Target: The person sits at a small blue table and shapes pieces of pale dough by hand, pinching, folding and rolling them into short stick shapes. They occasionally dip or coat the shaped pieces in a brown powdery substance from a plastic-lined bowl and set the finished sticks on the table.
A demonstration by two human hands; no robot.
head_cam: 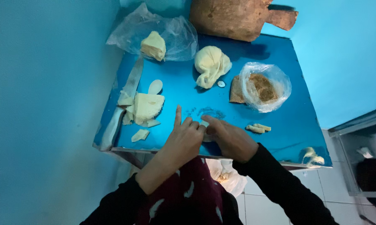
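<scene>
My left hand (183,139) and my right hand (231,139) meet at the near edge of a small blue table (188,100). Together they pinch a small pale piece of dough (205,124) between the fingertips; most of it is hidden by the fingers. My left index finger points up and away. Two small rolled dough pieces (258,128) lie just right of my right hand. A cut slab of pale dough (145,107) with scraps lies left of my left hand, next to a large knife (122,106).
At the back are a dough block on a clear plastic bag (154,45), a cloth-wrapped dough ball (211,64), a wooden board (238,16), and a plastic bag of brown crumbly filling (263,87). A blue wall stands at left. A white bag (227,177) hangs below the table.
</scene>
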